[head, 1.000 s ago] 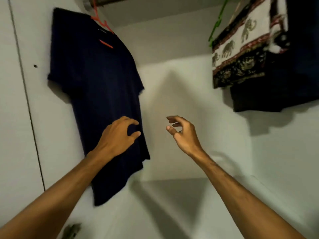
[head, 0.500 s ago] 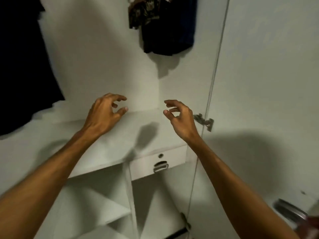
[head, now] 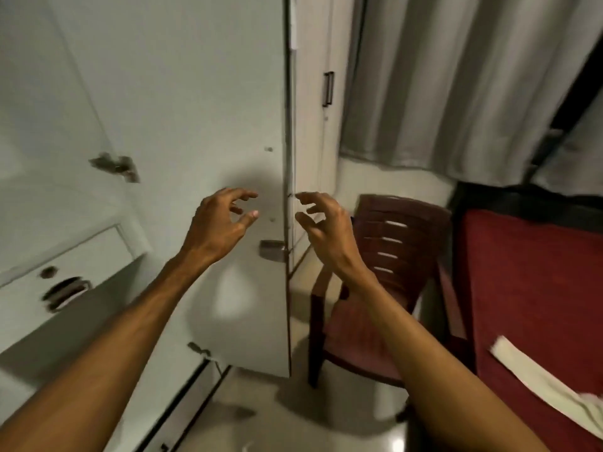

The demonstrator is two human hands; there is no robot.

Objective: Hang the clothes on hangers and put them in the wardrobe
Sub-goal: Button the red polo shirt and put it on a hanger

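Before the white wardrobe door [head: 195, 93], we are holding our left hand [head: 217, 225] and right hand [head: 326, 233] loosely curled, empty, apart from a white cloth [head: 538, 380] on the red bed [head: 538, 272].

1. Dim, greenish indoor light; a pale bright patch lies on the wardrobe door [head: 195, 109] at lower centre.
2. A soft dark shadow falls on the door above the left hand [head: 218, 223].
3. Motion blur smears the hinge [head: 114, 164], drawer handle [head: 65, 293] and white cloth [head: 538, 376].
4. Straight edges bow toward the frame's borders.

Bedroom: wardrobe [head: 182, 93], bed [head: 535, 288], curtains [head: 456, 76]
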